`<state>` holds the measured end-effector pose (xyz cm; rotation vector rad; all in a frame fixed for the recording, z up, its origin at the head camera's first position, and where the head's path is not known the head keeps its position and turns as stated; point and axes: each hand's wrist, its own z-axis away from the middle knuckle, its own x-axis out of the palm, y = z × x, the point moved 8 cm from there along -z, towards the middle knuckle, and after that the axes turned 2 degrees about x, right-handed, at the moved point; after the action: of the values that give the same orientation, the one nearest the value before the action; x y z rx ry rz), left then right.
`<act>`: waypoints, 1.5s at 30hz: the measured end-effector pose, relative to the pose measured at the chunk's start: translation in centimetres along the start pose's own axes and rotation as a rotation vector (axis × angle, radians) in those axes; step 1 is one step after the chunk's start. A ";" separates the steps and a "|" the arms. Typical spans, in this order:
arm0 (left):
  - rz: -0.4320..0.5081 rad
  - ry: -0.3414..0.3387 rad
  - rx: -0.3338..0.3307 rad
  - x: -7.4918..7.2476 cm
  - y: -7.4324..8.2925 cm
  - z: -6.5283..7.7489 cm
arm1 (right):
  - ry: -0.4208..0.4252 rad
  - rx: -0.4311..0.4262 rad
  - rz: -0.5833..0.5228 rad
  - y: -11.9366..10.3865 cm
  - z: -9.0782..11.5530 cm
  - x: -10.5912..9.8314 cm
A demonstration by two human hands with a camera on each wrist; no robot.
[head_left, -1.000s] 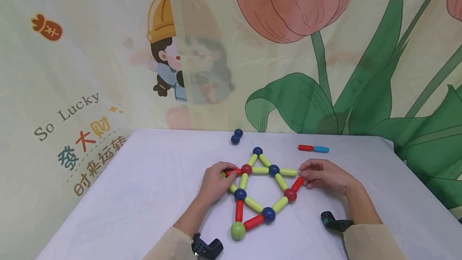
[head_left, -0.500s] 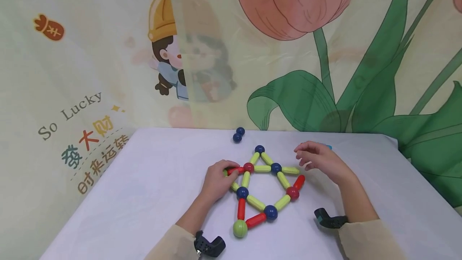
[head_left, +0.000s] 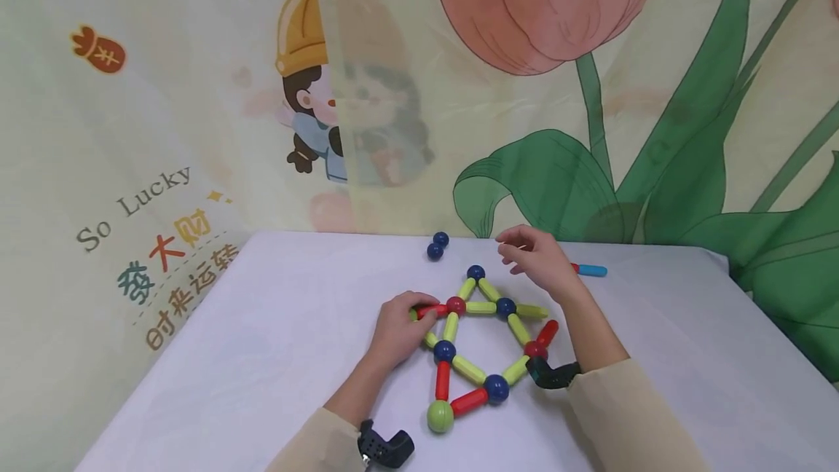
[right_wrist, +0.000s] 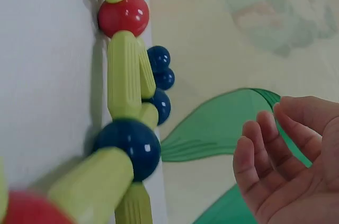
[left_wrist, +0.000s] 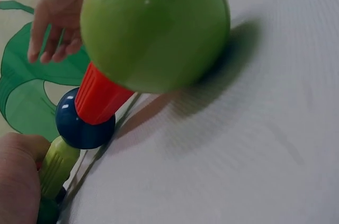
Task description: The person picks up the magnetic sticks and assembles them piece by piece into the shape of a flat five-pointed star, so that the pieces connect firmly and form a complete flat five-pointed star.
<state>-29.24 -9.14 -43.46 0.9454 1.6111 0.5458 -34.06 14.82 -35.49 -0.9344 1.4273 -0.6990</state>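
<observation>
A star-like frame of magnetic rods and balls lies on the table, its ring made of yellow-green rods [head_left: 481, 307] with blue balls [head_left: 497, 389] and red balls [head_left: 456, 305]. My left hand [head_left: 400, 331] pinches a red rod [head_left: 430, 309] at the frame's left corner, where a green ball is mostly hidden by the fingers. At the front corner, a larger-looking green ball [head_left: 440, 416] joins two red rods [head_left: 470, 402]. My right hand [head_left: 539, 261] hovers over the back of the table, behind the frame, fingers loosely bent and holding nothing.
Two loose blue balls [head_left: 435, 251] touch each other near the table's back edge. A blue rod [head_left: 593, 271] lies end to end with a red one, partly behind my right forearm. A printed cloth [head_left: 393, 202] hangs behind the table.
My right hand has left the red rod at the frame's right side and moved up and leftward, toward the loose blue balls. The left hand keeps its grip at the left corner.
</observation>
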 end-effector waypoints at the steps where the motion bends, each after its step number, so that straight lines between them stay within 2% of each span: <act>1: 0.001 -0.001 0.001 0.1 0.0 0.0 | -0.004 -0.002 0.009 -0.2 -0.4 0.4; 6: -0.006 -0.008 -0.005 0.4 -0.2 0.0 | -0.076 -0.018 0.096 -0.9 -2.4 3.3; 15: -0.022 0.007 0.023 0.0 -0.1 -0.2 | -0.189 -0.070 0.290 -1.7 -4.9 8.2; 18: -0.022 0.002 0.024 0.1 0.1 -0.3 | -0.189 -0.066 0.324 -1.6 -5.4 8.7; 23: -0.028 0.008 0.033 0.1 0.4 -0.4 | -0.166 -0.083 0.311 -1.5 -6.1 9.1; 31: -0.035 0.004 0.020 -0.2 0.4 -0.1 | -0.276 -0.008 0.352 0.0 -7.0 11.0; 37: -0.035 0.014 0.012 -0.3 0.5 -0.1 | -0.196 -0.032 0.381 -0.3 -7.0 10.5; 42: -0.026 0.006 0.004 -0.2 0.5 -0.1 | -0.235 -0.003 0.445 -0.5 -6.7 11.0; 45: -0.034 0.005 -0.003 0.0 0.5 -0.2 | -0.216 0.027 0.465 -0.4 -6.7 11.0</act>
<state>-29.26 -8.89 -43.04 0.9137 1.6279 0.5272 -40.01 4.32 -40.09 -0.6023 1.3696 -0.2609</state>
